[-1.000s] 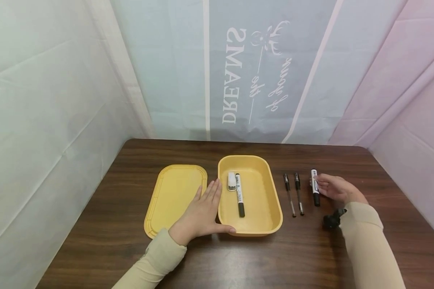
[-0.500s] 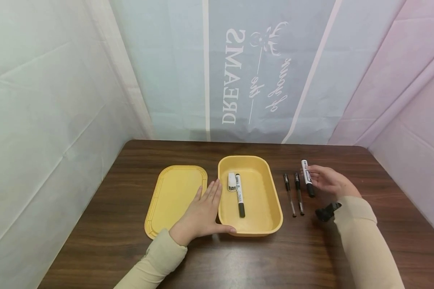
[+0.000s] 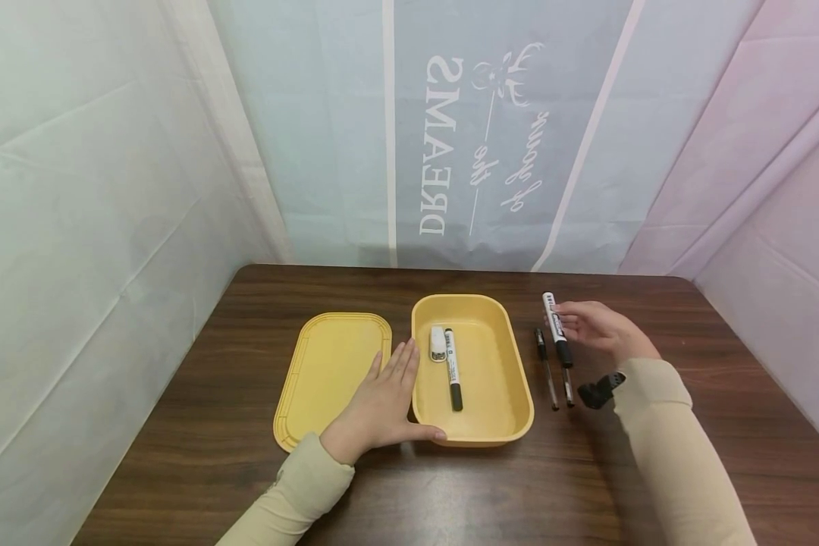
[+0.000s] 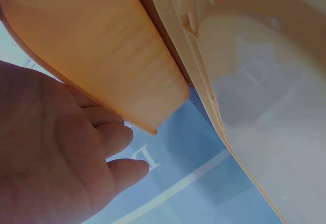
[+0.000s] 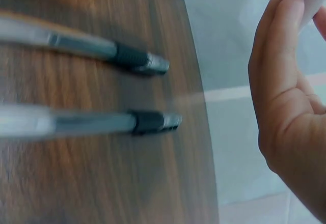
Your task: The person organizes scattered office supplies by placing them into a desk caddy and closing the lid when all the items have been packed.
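Note:
My right hand (image 3: pixel 597 327) pinches a white marker with a black cap (image 3: pixel 556 327) and carries it above two slim clear pens. One pen (image 3: pixel 547 369) lies fully in sight; the marker partly covers the other pen (image 3: pixel 569 387) in the head view. With straight fingers, my left hand (image 3: pixel 378 406) rests against the left wall of a yellow box (image 3: pixel 524 379), its thumb at the front rim. Inside the box lie a second white and black marker (image 3: pixel 453 368) and a small white bottle-like item (image 3: pixel 437 343). The left wrist view shows the fingers along the box's outer wall (image 4: pixel 102 46).
A yellow lid (image 3: pixel 331 371) lies flat to the left of the box, partly behind the left hand. The dark wooden table (image 3: pixel 587 485) ends at a cloth backdrop (image 3: pixel 327 152), with fabric walls on both sides. A black device is strapped to the right wrist (image 3: pixel 599 390).
My right hand has lifted the marker and moved it left from beside the pens to over them. The left hand, the box and the lid have stayed put.

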A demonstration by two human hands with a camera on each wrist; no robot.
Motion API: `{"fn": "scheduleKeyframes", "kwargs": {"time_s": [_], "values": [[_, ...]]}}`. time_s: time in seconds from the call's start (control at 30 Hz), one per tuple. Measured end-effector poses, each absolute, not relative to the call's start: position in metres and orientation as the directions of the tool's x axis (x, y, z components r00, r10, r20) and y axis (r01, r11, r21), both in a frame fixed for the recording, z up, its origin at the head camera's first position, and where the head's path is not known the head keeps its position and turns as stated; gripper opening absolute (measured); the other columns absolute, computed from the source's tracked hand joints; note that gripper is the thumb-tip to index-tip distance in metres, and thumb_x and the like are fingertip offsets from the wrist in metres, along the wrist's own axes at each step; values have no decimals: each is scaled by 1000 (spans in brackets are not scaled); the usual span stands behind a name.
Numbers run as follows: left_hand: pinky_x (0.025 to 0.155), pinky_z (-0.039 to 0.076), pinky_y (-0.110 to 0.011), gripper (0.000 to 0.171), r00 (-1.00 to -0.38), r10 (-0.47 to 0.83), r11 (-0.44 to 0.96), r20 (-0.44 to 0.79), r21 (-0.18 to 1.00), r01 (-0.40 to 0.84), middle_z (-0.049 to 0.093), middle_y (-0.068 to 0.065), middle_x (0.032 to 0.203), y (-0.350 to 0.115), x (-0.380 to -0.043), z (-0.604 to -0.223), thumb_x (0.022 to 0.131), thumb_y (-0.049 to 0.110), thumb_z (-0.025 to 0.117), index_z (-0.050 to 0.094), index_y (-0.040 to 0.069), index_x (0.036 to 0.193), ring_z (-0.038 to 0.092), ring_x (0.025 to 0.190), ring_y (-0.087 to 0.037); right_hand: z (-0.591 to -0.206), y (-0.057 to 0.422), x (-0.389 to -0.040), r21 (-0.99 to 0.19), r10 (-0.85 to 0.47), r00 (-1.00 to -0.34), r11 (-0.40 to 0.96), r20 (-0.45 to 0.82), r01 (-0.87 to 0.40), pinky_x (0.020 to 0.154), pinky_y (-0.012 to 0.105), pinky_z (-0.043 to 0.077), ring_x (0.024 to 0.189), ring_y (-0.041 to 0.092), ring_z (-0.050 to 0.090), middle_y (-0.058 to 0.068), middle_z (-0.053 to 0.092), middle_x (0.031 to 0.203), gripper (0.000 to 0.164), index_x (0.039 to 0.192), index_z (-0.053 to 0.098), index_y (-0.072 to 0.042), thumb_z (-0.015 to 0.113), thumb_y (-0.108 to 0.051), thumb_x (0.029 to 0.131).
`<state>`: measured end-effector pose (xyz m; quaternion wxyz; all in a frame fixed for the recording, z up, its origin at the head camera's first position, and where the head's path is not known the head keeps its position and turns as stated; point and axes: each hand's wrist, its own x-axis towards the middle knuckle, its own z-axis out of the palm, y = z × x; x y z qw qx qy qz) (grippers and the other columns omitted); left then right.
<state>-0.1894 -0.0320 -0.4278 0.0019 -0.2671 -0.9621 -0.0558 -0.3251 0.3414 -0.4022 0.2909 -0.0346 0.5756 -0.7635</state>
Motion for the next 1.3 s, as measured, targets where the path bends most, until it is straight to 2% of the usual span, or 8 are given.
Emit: {"fn": "scheduleKeyframes", "kwargs": {"time_s": [0.27, 0.43, 0.57, 0.73, 0.87, 1.0, 1.17, 1.3], "values": [[111, 16, -51, 124, -857, 514, 851, 39, 102, 515, 11, -20, 155, -32, -190, -430, 70, 84, 47, 12, -6, 148, 12, 143, -30, -396, 311, -329, -922, -415, -841, -12, -348, 387, 72, 24, 54, 79, 12, 66, 6, 68, 87, 27, 86, 69, -8, 45, -1, 98], [111, 16, -51, 124, -858, 513, 851, 39, 105, 514, 11, -20, 155, -32, -191, -429, 70, 83, 48, 12, -7, 148, 13, 142, -31, -393, 291, -331, -939, -427, -837, 123, -342, 320, 73, 24, 53, 77, 9, 64, 2, 66, 84, 24, 86, 68, -9, 48, -3, 97], [111, 16, -51, 124, -857, 514, 851, 39, 99, 515, 11, -20, 155, -32, -192, -429, 70, 84, 47, 13, -7, 148, 13, 142, -31, -389, 276, -332, -940, -449, -826, 196, -340, 280, 74, 26, 54, 77, 11, 65, 2, 68, 83, 16, 99, 66, 2, 51, -4, 96], [111, 16, -51, 125, -857, 514, 852, 40, 96, 515, 10, -20, 155, -31, -193, -429, 70, 84, 47, 13, -7, 148, 13, 142, -31, -383, 256, -331, -932, -443, -825, 247, -352, 265, 73, 27, 54, 75, 12, 66, 4, 68, 81, 30, 116, 53, 17, 54, -3, 94], [112, 16, -51, 125, -859, 511, 853, 35, 107, 511, 11, -20, 155, -31, -192, -427, 69, 84, 47, 13, -7, 148, 12, 142, -31, -378, 240, -328, -923, -427, -834, 310, -349, 228, 74, 28, 54, 76, 11, 65, 4, 65, 82, 36, 116, 51, 17, 60, -6, 90], [112, 14, -50, 125, -863, 505, 855, 23, 127, 503, 9, -19, 155, -31, -193, -426, 69, 84, 48, 11, -6, 148, 9, 143, -29, -371, 223, -323, -893, -414, -844, 422, -341, 153, 73, 32, 55, 70, 12, 64, 5, 64, 77, 31, 105, 60, 16, 66, -8, 86], [112, 15, -50, 125, -862, 506, 853, 22, 134, 504, 9, -19, 155, -30, -194, -425, 69, 84, 48, 11, -5, 149, 8, 143, -29, -365, 206, -320, -809, -378, -861, 584, -341, 64, 70, 39, 56, 59, 15, 64, 7, 65, 66, 14, 79, 69, 9, 68, -5, 82], [112, 15, -51, 125, -859, 511, 850, 24, 138, 509, 10, -20, 155, -30, -194, -422, 70, 83, 48, 10, -5, 149, 10, 143, -30, -363, 195, -319, -714, -335, -880, 700, -336, 6, 66, 40, 56, 52, 14, 62, 6, 64, 57, 18, 63, 67, 4, 69, -5, 79]]}}
